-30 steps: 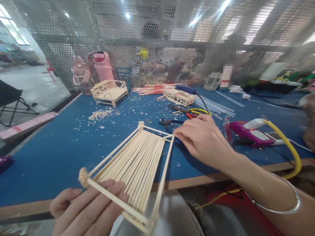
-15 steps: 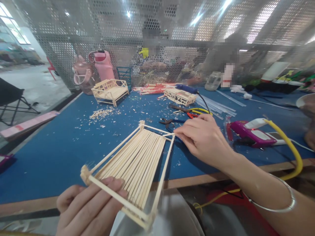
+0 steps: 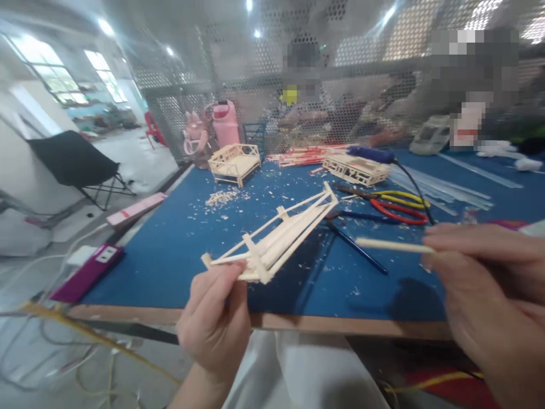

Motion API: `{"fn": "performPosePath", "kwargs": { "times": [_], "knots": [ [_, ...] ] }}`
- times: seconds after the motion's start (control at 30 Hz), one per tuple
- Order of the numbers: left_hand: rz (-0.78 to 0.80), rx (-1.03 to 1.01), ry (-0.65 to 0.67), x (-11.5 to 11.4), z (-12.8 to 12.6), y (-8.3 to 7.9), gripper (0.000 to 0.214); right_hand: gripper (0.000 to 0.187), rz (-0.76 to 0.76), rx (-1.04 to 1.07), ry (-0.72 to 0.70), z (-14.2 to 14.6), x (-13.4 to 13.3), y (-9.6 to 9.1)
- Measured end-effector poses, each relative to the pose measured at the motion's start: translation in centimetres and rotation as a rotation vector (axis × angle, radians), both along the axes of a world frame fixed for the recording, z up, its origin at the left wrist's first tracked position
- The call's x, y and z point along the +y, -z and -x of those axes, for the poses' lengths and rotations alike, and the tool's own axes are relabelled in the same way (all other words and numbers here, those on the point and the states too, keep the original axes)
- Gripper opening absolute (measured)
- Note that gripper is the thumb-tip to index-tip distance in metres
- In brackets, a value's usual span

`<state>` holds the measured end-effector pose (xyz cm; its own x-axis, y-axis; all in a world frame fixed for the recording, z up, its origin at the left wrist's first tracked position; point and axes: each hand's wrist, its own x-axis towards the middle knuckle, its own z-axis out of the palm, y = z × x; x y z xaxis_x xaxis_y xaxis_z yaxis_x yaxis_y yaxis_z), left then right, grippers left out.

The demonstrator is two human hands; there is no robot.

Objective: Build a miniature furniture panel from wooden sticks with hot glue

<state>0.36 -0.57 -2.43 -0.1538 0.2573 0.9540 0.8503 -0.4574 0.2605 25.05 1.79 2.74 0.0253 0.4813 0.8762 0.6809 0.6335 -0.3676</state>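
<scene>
My left hand (image 3: 215, 324) pinches the near end of a pale wooden stick frame (image 3: 279, 233), a slatted panel held edge-on and tilted up over the blue table (image 3: 170, 250). My right hand (image 3: 489, 295) is low at the right, fingers closed on a single thin wooden stick (image 3: 394, 245) that points left toward the frame. The stick's tip is a short way from the frame, not touching it.
On the table lie red and yellow pliers (image 3: 394, 207), a blue-handled tool (image 3: 370, 154) with a black cord, two small stick furniture models (image 3: 236, 162) (image 3: 355, 169), wood chips (image 3: 221, 197) and red-tipped sticks (image 3: 306, 154). A purple power strip (image 3: 87, 272) lies off the left edge. People sit behind a mesh screen.
The view swung left. My left hand turned the frame from flat to edge-on. My right hand left the frame's far corner and now holds a single stick.
</scene>
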Motion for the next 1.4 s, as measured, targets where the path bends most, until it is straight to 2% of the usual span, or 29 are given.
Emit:
{"fn": "performPosePath", "kwargs": {
  "times": [0.1, 0.2, 0.47, 0.7, 0.9, 1.03, 1.2, 1.4],
  "knots": [
    [-0.018, 0.008, 0.043, 0.1, 0.0, -0.1, 0.036, 0.012, -0.009, -0.092, -0.141, 1.7, -0.2, -0.8],
    [-0.003, 0.035, 0.091, 0.1, 0.0, -0.1, 0.038, 0.014, -0.047, -0.242, -0.257, 2.2, 0.0, -2.0],
    [0.008, 0.099, 0.150, -0.1, -0.3, 0.1, 0.026, 0.017, -0.063, -0.488, -0.254, 1.0, -1.2, -2.3],
    [0.035, 0.119, 0.161, -0.3, -0.5, 0.1, 0.024, 0.013, -0.020, -0.540, -0.278, 2.6, -1.4, -2.5],
    [0.047, 0.086, 0.179, -0.4, -0.6, -0.1, 0.023, 0.016, 0.046, -0.518, -0.274, 2.7, -1.4, -2.7],
    [0.028, 0.046, 0.161, -0.2, -0.7, -0.3, 0.025, 0.014, -0.021, -0.437, -0.262, 2.3, -1.2, -2.6],
    [0.008, 0.047, 0.132, -0.4, -0.7, -1.2, 0.029, 0.027, -0.111, -0.309, -0.260, 2.0, -0.4, -2.1],
    [-0.045, 0.180, 0.081, -1.0, -0.2, -1.6, 0.026, 0.019, -0.141, -0.417, -0.255, 2.3, -1.1, -2.6]
  ]
}}
